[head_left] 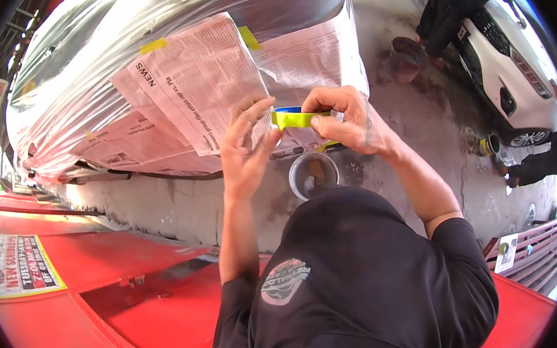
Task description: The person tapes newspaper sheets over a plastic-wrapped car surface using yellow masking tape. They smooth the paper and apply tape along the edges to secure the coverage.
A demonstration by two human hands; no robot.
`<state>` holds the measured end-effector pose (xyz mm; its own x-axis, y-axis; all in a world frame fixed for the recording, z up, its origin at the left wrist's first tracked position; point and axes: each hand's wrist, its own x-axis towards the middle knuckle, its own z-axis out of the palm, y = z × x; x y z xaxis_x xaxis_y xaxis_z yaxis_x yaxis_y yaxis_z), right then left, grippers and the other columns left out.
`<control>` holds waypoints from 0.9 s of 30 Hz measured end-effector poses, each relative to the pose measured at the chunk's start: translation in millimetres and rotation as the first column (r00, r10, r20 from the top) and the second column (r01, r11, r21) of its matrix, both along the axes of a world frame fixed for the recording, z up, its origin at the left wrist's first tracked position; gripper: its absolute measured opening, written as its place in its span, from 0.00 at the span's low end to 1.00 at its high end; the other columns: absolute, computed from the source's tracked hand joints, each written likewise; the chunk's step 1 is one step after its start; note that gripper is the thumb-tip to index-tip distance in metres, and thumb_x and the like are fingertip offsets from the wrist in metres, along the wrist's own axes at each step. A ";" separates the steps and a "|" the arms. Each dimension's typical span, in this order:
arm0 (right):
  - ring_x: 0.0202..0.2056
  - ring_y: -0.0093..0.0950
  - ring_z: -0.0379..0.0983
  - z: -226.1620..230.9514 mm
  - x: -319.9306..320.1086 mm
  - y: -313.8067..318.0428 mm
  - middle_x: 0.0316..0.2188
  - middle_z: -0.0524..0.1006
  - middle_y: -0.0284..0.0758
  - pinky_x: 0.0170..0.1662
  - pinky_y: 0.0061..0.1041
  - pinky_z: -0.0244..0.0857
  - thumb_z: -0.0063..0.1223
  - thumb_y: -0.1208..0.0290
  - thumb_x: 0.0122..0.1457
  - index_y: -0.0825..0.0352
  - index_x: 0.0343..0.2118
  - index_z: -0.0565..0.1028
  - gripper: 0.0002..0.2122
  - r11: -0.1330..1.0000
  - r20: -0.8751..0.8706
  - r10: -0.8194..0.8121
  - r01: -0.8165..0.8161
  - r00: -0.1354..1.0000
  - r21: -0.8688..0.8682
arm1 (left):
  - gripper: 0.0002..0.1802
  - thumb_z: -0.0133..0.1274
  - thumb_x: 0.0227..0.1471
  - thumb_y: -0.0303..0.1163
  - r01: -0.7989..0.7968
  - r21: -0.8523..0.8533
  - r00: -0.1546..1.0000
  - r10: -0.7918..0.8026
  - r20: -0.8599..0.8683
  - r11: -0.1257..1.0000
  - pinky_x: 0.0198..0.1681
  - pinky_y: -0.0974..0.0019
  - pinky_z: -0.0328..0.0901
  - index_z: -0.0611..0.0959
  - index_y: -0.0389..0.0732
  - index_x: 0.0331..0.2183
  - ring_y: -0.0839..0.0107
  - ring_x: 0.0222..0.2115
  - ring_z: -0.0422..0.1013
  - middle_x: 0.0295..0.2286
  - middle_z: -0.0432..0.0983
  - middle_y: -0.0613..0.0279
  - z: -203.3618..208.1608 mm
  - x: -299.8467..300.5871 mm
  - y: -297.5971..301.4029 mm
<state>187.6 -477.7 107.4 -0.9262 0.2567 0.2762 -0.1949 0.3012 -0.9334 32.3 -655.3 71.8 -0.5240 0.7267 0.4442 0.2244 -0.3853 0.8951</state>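
Observation:
In my right hand (353, 119) is a roll of yellow-green masking tape (297, 119) with a blue inner core, pinched between thumb and fingers. Beside the roll's left end is my left hand (245, 144), fingers curved and apart, thumb tip close to the tape; whether it touches cannot be made out. Just beyond both hands, sheets of newspaper (196, 82) lie over a car wrapped in clear plastic film (86, 58). Short yellow tape strips (154, 46) fasten the paper along its upper edge.
A round bucket (294, 179) stands on the concrete floor (394, 184) below my hands. Red panels (47, 316) lie at the left. On the right are a white car (513, 80), a dark bucket (407, 59), a bending person (455, 3), another person's dark-clothed leg (539, 165) and a slatted bench (549, 244).

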 end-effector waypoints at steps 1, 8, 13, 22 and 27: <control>0.31 0.22 0.75 -3.5 2.5 -0.1 0.27 0.79 0.37 0.36 0.25 0.68 0.53 0.71 0.57 0.74 0.38 0.79 0.11 1.000 0.023 0.004 -0.004 1.000 0.006 | 0.24 0.68 0.54 0.28 -0.063 -0.007 0.994 0.062 -0.089 0.998 0.59 0.64 0.63 0.83 0.31 0.51 0.66 0.53 0.70 0.50 0.74 0.55 -2.6 4.4 -0.3; 0.23 0.36 0.72 -47.9 5.9 -18.6 0.22 0.77 0.44 0.31 0.33 0.65 0.52 0.77 0.58 0.71 0.36 0.80 0.07 0.919 -0.133 -0.243 0.272 0.961 0.285 | 0.09 0.66 0.51 0.17 -0.435 0.000 0.829 0.400 -0.390 0.901 0.39 0.64 0.72 0.86 0.32 0.37 0.66 0.36 0.76 0.37 0.81 0.57 -22.7 38.7 8.1; 0.25 0.38 0.73 -64.3 7.8 -20.0 0.20 0.76 0.42 0.29 0.36 0.67 0.56 0.77 0.55 0.69 0.32 0.80 0.04 0.915 -0.163 -0.279 0.313 0.946 0.256 | 0.09 0.66 0.47 0.16 -0.501 0.135 0.633 0.468 -0.617 0.855 0.41 0.58 0.70 0.84 0.32 0.33 0.55 0.33 0.76 0.32 0.80 0.53 -31.8 47.0 10.8; 0.23 0.14 0.68 -77.1 25.5 7.5 0.18 0.75 0.29 0.26 0.21 0.58 0.55 0.68 0.64 0.74 0.42 0.82 0.13 0.910 0.157 -0.288 0.321 0.945 -0.262 | 0.06 0.65 0.51 0.19 -0.562 0.161 0.435 0.456 -0.777 0.811 0.43 0.56 0.68 0.84 0.33 0.32 0.56 0.35 0.76 0.32 0.80 0.55 -4.8 39.2 -1.7; 0.19 0.11 0.55 -34.2 9.6 -16.6 0.12 0.66 0.23 0.22 0.25 0.48 0.62 0.70 0.61 0.72 0.44 0.81 0.12 0.966 0.230 -0.146 0.189 0.962 -0.174 | 0.06 0.65 0.50 0.22 -0.520 0.105 0.402 0.352 -0.845 0.847 0.46 0.55 0.66 0.84 0.35 0.33 0.58 0.35 0.75 0.32 0.80 0.58 -4.1 36.5 0.7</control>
<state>197.1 -494.4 73.2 -0.8971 0.4418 0.0070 0.0527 0.1226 -0.9911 68.9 -654.5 67.7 -0.2541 0.6081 0.7521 0.9651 0.1084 0.2384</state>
